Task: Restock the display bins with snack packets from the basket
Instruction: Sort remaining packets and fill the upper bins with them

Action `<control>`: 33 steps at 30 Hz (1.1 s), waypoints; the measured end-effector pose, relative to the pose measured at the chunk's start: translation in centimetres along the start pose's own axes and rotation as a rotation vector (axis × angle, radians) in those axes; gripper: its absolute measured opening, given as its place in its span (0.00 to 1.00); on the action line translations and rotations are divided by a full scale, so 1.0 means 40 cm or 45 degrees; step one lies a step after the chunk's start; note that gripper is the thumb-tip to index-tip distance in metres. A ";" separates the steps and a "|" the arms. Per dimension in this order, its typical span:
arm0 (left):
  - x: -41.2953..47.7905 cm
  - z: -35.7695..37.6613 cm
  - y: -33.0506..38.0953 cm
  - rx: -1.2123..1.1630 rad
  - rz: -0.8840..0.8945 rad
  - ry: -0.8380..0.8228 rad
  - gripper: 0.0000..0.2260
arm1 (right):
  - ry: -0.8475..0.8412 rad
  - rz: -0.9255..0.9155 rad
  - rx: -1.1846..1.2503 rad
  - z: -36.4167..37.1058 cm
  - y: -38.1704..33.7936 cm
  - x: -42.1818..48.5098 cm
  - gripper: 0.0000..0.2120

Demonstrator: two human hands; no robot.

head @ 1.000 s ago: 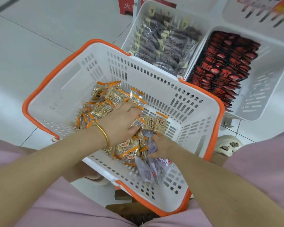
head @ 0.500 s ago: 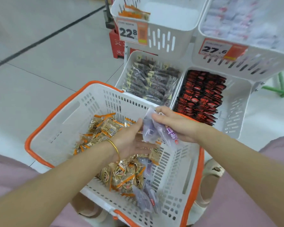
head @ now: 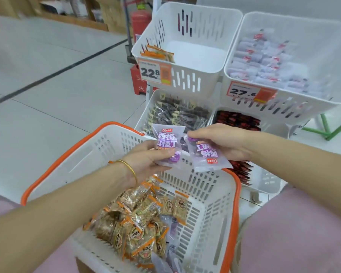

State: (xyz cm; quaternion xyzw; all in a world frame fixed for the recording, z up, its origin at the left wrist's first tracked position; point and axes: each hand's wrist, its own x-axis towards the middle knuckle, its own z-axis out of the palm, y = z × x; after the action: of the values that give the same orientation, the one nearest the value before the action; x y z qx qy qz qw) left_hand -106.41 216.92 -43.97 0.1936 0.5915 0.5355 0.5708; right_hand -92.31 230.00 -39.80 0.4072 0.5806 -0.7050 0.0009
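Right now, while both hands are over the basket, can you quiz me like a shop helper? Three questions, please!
1. True or false: the left hand grips the upright purple packet and the right hand grips the upside-down purple packet.
2. Which price is on the nearly empty top bin? A 22.8, B 27.6, C 30.5.
3. Fill in: the basket has a rim coloured ____.
Key: 1 true; 2 A; 3 orange.
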 end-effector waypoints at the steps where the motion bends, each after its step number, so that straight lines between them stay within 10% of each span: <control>1: 0.001 -0.008 0.015 0.051 0.019 0.014 0.20 | -0.025 -0.002 0.054 -0.002 -0.011 0.000 0.05; 17: 0.051 -0.058 0.045 -0.056 0.165 0.229 0.08 | -0.047 -0.228 0.066 -0.004 -0.073 0.043 0.13; 23: 0.063 -0.058 0.051 -0.232 0.177 0.206 0.11 | -0.008 -0.260 0.648 -0.004 -0.076 0.039 0.07; 33: 0.051 -0.011 0.062 -0.367 0.291 -0.083 0.29 | 0.046 -0.139 0.502 0.055 -0.004 0.058 0.08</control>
State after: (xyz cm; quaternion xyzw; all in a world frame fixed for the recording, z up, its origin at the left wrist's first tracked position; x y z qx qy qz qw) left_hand -108.31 219.32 -42.91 0.1931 0.4640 0.6694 0.5471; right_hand -95.22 229.35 -41.02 0.3802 0.4524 -0.7966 -0.1274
